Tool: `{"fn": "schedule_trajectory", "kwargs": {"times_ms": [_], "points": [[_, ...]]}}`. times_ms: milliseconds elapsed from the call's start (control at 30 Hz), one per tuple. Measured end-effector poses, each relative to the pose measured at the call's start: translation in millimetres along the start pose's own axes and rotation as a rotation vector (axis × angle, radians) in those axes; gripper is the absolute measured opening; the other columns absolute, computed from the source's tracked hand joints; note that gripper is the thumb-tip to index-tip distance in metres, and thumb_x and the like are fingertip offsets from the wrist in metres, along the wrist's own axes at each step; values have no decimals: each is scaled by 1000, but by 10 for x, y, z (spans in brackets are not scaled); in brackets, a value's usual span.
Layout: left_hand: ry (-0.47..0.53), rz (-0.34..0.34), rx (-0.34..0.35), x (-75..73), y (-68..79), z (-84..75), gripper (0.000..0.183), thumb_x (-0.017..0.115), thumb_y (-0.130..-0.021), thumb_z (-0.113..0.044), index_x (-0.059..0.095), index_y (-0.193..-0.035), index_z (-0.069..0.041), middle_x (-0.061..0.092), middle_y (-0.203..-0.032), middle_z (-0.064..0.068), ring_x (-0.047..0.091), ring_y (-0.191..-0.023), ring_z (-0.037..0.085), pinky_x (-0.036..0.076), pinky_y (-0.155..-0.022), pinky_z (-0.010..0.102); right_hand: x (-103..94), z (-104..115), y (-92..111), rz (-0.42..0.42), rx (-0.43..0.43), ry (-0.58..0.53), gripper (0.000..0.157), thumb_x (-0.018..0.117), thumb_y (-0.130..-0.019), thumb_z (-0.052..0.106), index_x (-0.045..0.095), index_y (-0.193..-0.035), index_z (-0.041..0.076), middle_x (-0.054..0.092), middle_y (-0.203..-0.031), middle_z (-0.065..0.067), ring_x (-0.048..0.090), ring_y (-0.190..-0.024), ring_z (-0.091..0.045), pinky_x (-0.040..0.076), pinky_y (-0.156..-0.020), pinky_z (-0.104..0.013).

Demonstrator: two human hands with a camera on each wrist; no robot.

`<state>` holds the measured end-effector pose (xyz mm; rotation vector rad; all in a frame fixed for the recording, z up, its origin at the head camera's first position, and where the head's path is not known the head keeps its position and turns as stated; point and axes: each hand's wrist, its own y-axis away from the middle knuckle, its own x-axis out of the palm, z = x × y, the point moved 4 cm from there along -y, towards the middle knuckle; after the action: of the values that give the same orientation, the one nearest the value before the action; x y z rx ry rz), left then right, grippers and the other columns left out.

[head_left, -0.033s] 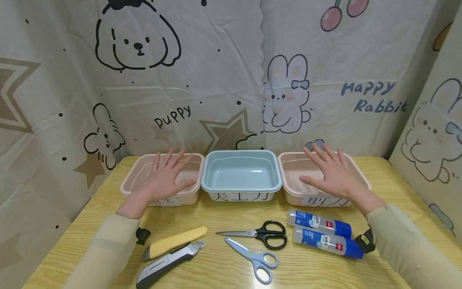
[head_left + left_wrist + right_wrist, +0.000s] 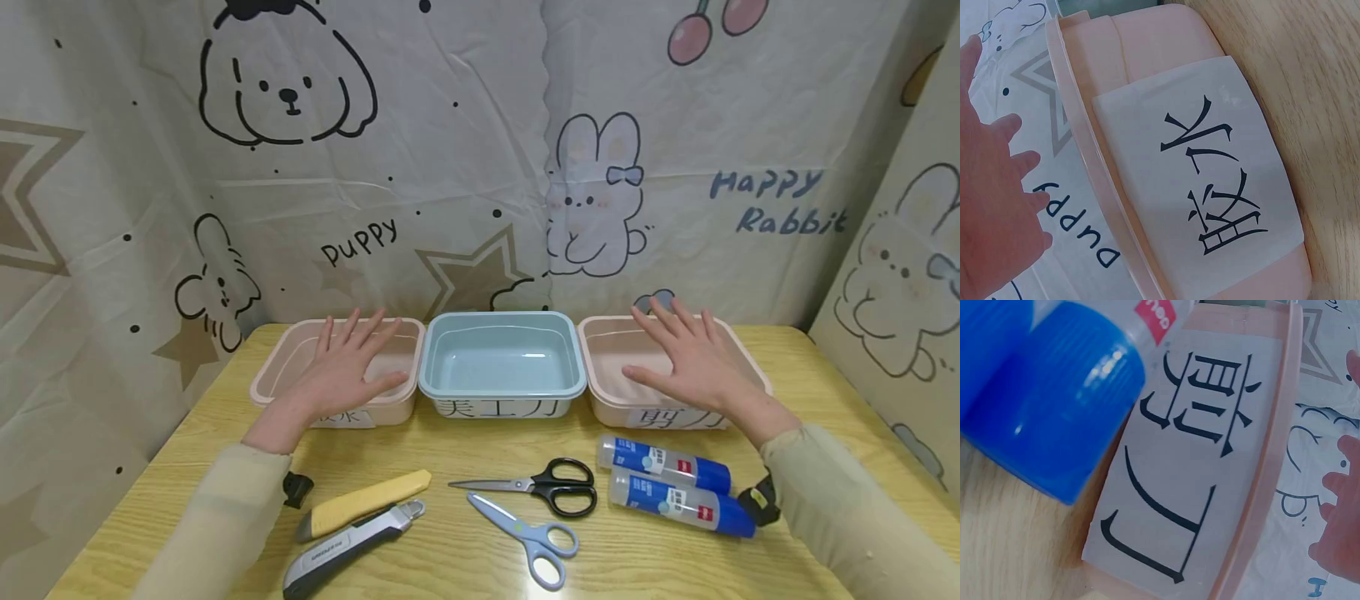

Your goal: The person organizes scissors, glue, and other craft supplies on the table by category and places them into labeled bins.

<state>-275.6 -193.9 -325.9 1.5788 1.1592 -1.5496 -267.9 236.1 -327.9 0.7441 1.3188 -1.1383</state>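
Pink left bin (image 2: 396,408) and right bin (image 2: 609,408) flank the blue bin (image 2: 501,371); left hand (image 2: 345,364) and right hand (image 2: 692,358) spread wide above the pinks. We see no shift since the earlier frame. Left wrist view shows the whole left label (image 2: 1175,169) (part-hidden in head view).

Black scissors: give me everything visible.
The black scissors have two black, plastic-looking finger loops and slim silvery, metal-looking blades, which look closed. They lie flat on the table, tips to the left, loops to the right. The blue scissors lie close on the near side; contact is unclear.
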Motion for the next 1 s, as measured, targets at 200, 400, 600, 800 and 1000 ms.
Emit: {"fn": "schedule_trajectory", "kwargs": {"times_ms": [200,400,600,800,1000], "points": [[-11,3,-10,-33,6,-3,77,40,-84,-66,15,-147,-27,8,-153,5,-2,-139,34,-8,-108,57,14,10,0,-13,-3,-6,85,51,-80,62,18,-147,20,13,-151,-16,2,-138,-37,-2,-106,-61],[-1,10,-13,-55,33,20,79,41,-84,-66,16,-147,-26,9,-153,6,-1,-139,35,-8,-108,56,10,9,34,-13,-11,6,85,53,-80,61,21,-146,19,17,-150,-16,7,-137,-38,-1,-107,-59],[-15,-10,-5,-83,79,114,79,43,-83,-65,21,-146,-21,21,-150,11,10,-137,37,0,-109,57,-17,35,80,-59,-71,42,80,51,-82,61,27,-144,15,29,-145,-18,21,-133,-39,9,-107,-59],[3,-82,6,-110,194,246,79,51,-82,-61,32,-142,-14,36,-141,14,31,-129,35,16,-107,55,-25,82,194,-184,-166,44,66,61,-81,49,47,-132,11,47,-133,-14,39,-122,-36,28,-100,-55],[61,-115,-59,-119,327,427,85,55,-79,-62,31,-141,-9,39,-140,17,31,-127,40,23,-102,58,-45,96,376,-251,-251,-80,41,75,-74,27,61,-109,10,61,-107,-6,53,-99,-24,44,-84,-45]]}}
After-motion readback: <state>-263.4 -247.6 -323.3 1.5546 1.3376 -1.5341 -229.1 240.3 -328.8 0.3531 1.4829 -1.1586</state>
